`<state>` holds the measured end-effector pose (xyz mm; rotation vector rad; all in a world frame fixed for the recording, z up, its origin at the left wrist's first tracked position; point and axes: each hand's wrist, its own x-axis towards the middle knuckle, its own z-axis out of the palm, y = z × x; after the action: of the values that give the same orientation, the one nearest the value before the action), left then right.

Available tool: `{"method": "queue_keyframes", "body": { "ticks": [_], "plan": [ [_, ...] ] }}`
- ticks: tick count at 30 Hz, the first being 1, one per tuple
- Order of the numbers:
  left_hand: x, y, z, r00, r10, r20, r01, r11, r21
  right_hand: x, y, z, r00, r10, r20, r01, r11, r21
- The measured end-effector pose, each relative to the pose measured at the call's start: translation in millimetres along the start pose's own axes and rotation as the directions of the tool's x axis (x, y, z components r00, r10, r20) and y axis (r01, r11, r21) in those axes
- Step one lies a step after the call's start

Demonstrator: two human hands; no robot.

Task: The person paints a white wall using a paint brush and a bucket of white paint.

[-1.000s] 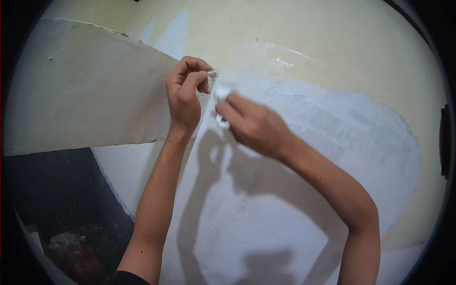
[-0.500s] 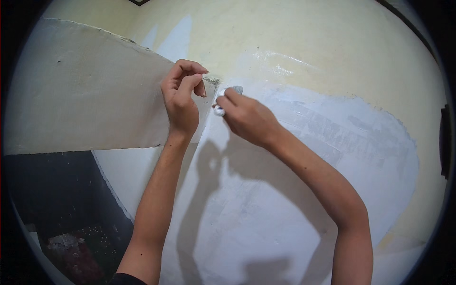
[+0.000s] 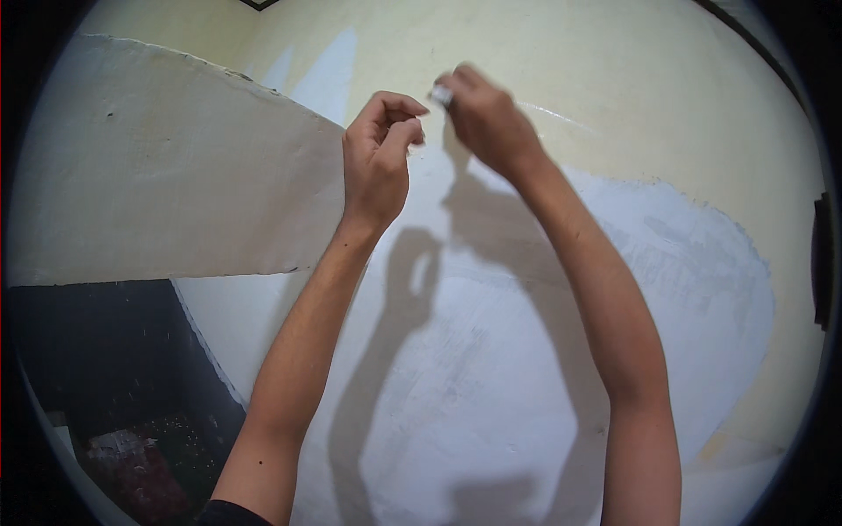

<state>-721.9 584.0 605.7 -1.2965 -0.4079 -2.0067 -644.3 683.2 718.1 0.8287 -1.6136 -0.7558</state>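
Observation:
In front of the wall, my right hand (image 3: 495, 123) is closed round a small white-smeared scraper (image 3: 441, 95). Most of this tool is hidden by the fingers, and the hand is blurred by motion. My left hand (image 3: 377, 167) is raised to the left of it, fingers curled loosely and thumb a little apart from the index finger, with nothing visible in it. A large patch of white putty (image 3: 667, 280) covers the wall ahead of both hands.
Bare cream wall (image 3: 614, 88) surrounds the patch above and at the right. To the left a grey-beige slab (image 3: 175, 167) with a rough upper edge juts out. Beneath it is a dark recess (image 3: 96, 351) with a reddish thing (image 3: 145, 473) low down.
My right hand has moved up and to the right, away from the slab's corner, with the scraper still in it. My left hand has shifted right and slightly up.

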Motion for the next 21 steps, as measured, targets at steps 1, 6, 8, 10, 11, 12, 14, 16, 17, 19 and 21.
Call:
{"method": "queue_keyframes", "body": {
  "ticks": [1,6,8,10,11,12,14,16,17,19,21],
  "plan": [
    [2.6,-0.4,3.2,0.996,0.047,-0.072,-0.043,0.998,0.055,-10.7,-4.8,4.2,0.997,-0.045,0.055,0.046,0.998,-0.03],
    [12.3,-0.3,7.1,0.993,0.04,-0.11,-0.038,0.999,0.015,-62.3,-12.0,22.7,0.958,-0.053,0.282,0.081,0.993,-0.088],
    [14.5,-0.7,2.6,0.994,0.051,-0.1,-0.049,0.999,0.022,-56.0,-30.5,11.7,0.963,-0.053,0.263,0.07,0.996,-0.055],
    [14.0,-3.1,2.6,0.997,0.057,-0.058,-0.055,0.998,0.037,-50.6,-30.0,7.8,0.976,-0.05,0.211,0.059,0.997,-0.039],
    [15.0,-3.5,4.1,0.997,0.058,-0.055,-0.056,0.998,0.032,-48.1,-21.8,8.5,0.976,-0.048,0.211,0.058,0.997,-0.044],
    [16.5,-4.0,5.5,0.996,0.046,-0.079,-0.044,0.999,0.027,-44.6,-11.2,10.2,0.979,-0.034,0.203,0.051,0.996,-0.078],
    [17.1,-3.3,8.8,0.994,0.037,-0.1,-0.035,0.999,0.02,-39.6,-0.8,9.2,0.971,0.049,0.235,-0.019,0.991,-0.129],
    [16.4,-2.8,13.8,0.994,0.029,-0.106,-0.028,1.0,0.012,-48.3,2.5,18.9,0.974,0.033,0.224,-0.01,0.994,-0.106],
    [15.3,-1.7,12.9,0.994,0.032,-0.106,-0.03,0.999,0.015,-47.2,-3.3,24.5,0.977,0.012,0.211,0.003,0.998,-0.069],
    [11.0,-2.5,12.0,0.995,0.054,-0.079,-0.053,0.998,0.017,-55.2,-25.3,27.0,0.979,0.011,0.205,-0.005,1.0,-0.03],
    [9.5,-1.6,8.3,0.995,0.061,-0.076,-0.059,0.998,0.029,-52.9,-47.6,15.8,0.96,0.003,0.28,-0.009,1.0,0.02]
  ]
}}
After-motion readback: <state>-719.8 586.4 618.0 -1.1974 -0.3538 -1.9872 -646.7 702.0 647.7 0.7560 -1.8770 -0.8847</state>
